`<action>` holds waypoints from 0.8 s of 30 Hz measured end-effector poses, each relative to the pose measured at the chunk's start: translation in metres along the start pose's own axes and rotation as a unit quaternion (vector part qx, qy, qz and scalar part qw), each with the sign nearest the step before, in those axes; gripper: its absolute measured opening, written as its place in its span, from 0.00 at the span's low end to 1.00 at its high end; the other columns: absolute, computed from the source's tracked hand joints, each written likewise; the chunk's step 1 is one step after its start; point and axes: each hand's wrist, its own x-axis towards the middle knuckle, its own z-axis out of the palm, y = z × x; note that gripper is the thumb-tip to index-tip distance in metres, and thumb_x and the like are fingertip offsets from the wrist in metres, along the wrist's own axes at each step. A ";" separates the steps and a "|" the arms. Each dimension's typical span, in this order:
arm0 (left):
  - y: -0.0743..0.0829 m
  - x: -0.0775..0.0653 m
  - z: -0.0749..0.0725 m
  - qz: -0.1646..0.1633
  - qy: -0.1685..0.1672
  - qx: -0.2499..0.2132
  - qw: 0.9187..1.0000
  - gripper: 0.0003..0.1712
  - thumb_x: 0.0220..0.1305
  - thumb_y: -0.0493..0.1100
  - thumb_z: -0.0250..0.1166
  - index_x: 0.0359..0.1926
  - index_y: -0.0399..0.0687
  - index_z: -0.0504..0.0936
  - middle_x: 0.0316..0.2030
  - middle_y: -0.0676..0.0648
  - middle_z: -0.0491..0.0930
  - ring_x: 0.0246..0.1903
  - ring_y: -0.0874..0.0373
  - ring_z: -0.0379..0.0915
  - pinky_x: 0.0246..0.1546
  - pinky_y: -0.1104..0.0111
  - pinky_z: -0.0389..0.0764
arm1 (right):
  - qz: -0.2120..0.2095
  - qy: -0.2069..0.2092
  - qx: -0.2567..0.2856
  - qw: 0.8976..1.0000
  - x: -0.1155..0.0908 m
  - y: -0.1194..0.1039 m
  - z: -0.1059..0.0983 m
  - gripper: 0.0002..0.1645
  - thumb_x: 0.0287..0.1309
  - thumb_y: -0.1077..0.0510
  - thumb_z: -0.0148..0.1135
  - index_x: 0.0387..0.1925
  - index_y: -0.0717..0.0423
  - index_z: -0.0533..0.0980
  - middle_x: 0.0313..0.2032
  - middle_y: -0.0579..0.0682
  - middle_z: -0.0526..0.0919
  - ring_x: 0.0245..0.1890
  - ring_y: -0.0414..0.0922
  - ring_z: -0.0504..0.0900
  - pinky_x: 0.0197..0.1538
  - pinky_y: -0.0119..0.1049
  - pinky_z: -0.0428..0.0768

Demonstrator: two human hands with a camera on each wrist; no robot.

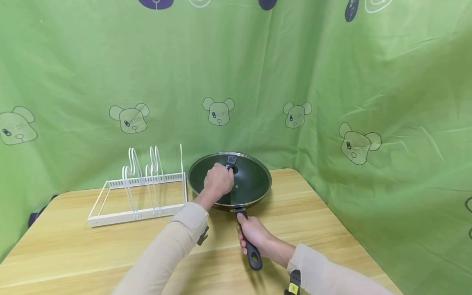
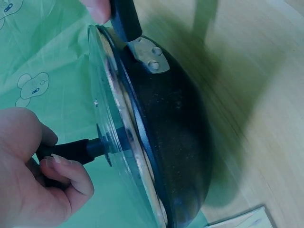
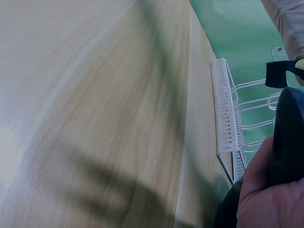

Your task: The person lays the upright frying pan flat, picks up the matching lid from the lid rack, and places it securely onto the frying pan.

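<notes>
A dark wok [image 2: 175, 123] with a long black handle [image 1: 253, 256] is at the back of the table, just right of the white rack. Over its top lies a glass lid [image 1: 254, 176] with a metal rim; in the left wrist view the two rims run close together. My left hand [image 1: 219, 180] grips the lid's black knob [image 2: 78, 151] with curled fingers. Around the wok's handle my right hand [image 1: 256, 234] is wrapped, thumb on top near the metal joint. Whether the wok's base touches the table cannot be told.
The white wire rack [image 1: 138, 215] with upright loops stands on the left of the wooden table [image 1: 309, 229]. A green curtain [image 1: 258, 73] with bear prints hangs behind and along the sides, close to the wok's far edge.
</notes>
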 end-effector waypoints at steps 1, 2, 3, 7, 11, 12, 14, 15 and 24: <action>0.000 0.000 0.000 0.001 0.001 0.001 1.000 0.28 0.77 0.55 0.50 0.49 0.29 0.72 0.38 0.34 0.83 0.40 0.40 0.85 0.37 0.53 0.87 | 0.000 0.000 0.000 1.000 0.000 0.000 0.000 0.22 0.79 0.43 0.37 0.35 0.54 0.66 0.18 0.43 0.69 0.12 0.37 0.66 0.16 0.30 0.69; 0.000 0.000 0.001 0.000 0.003 -0.001 1.000 0.28 0.77 0.55 0.50 0.48 0.29 0.72 0.38 0.34 0.83 0.40 0.40 0.85 0.37 0.53 0.87 | 0.001 -0.001 0.001 1.000 0.000 -0.001 -0.001 0.22 0.79 0.43 0.37 0.35 0.54 0.66 0.18 0.43 0.69 0.12 0.37 0.66 0.16 0.30 0.69; 0.000 0.000 0.001 0.002 0.005 -0.001 1.000 0.28 0.77 0.55 0.50 0.48 0.29 0.72 0.38 0.34 0.83 0.40 0.40 0.85 0.37 0.53 0.87 | 0.001 -0.001 0.001 1.000 0.000 -0.001 -0.001 0.22 0.79 0.43 0.37 0.35 0.54 0.66 0.18 0.43 0.69 0.12 0.37 0.66 0.16 0.29 0.69; 0.000 -0.001 0.003 0.007 0.019 -0.011 1.000 0.27 0.76 0.54 0.51 0.47 0.28 0.72 0.37 0.34 0.83 0.38 0.39 0.85 0.36 0.53 0.86 | 0.003 -0.003 0.004 1.000 0.000 -0.001 -0.002 0.22 0.79 0.44 0.36 0.35 0.54 0.66 0.18 0.43 0.69 0.13 0.37 0.66 0.16 0.29 0.70; 0.000 -0.001 0.007 0.006 0.032 -0.024 0.999 0.27 0.76 0.54 0.52 0.47 0.28 0.72 0.36 0.34 0.83 0.37 0.39 0.85 0.34 0.53 0.86 | 0.002 -0.007 0.005 1.000 0.000 -0.001 -0.003 0.22 0.79 0.44 0.35 0.35 0.54 0.66 0.18 0.42 0.69 0.13 0.37 0.66 0.17 0.29 0.70; 0.000 -0.001 0.008 0.005 0.035 -0.026 0.999 0.28 0.76 0.54 0.53 0.47 0.28 0.72 0.35 0.34 0.82 0.36 0.39 0.85 0.34 0.53 0.86 | 0.001 -0.008 0.005 1.000 0.000 -0.001 -0.004 0.22 0.79 0.44 0.35 0.35 0.54 0.66 0.18 0.42 0.69 0.13 0.37 0.66 0.17 0.29 0.70; 0.000 -0.001 0.010 0.004 0.044 -0.032 0.999 0.28 0.76 0.54 0.53 0.47 0.28 0.72 0.34 0.33 0.83 0.36 0.39 0.85 0.33 0.53 0.86 | 0.000 -0.009 0.003 1.000 0.000 0.000 -0.004 0.22 0.80 0.43 0.35 0.35 0.54 0.66 0.18 0.42 0.69 0.13 0.37 0.66 0.17 0.29 0.70; 0.000 -0.001 0.012 0.004 0.050 -0.035 0.998 0.27 0.76 0.54 0.54 0.47 0.28 0.72 0.34 0.33 0.82 0.35 0.39 0.85 0.33 0.53 0.86 | -0.001 -0.009 0.002 1.000 0.000 0.000 -0.004 0.22 0.80 0.43 0.35 0.34 0.53 0.66 0.18 0.42 0.69 0.13 0.37 0.66 0.17 0.29 0.70; -0.001 0.001 0.015 0.011 0.069 -0.044 0.997 0.25 0.74 0.52 0.55 0.46 0.28 0.72 0.33 0.33 0.83 0.34 0.39 0.85 0.34 0.53 0.86 | 0.002 -0.010 0.004 1.000 0.000 -0.002 -0.003 0.22 0.79 0.43 0.36 0.36 0.54 0.65 0.18 0.42 0.68 0.13 0.37 0.65 0.17 0.29 0.70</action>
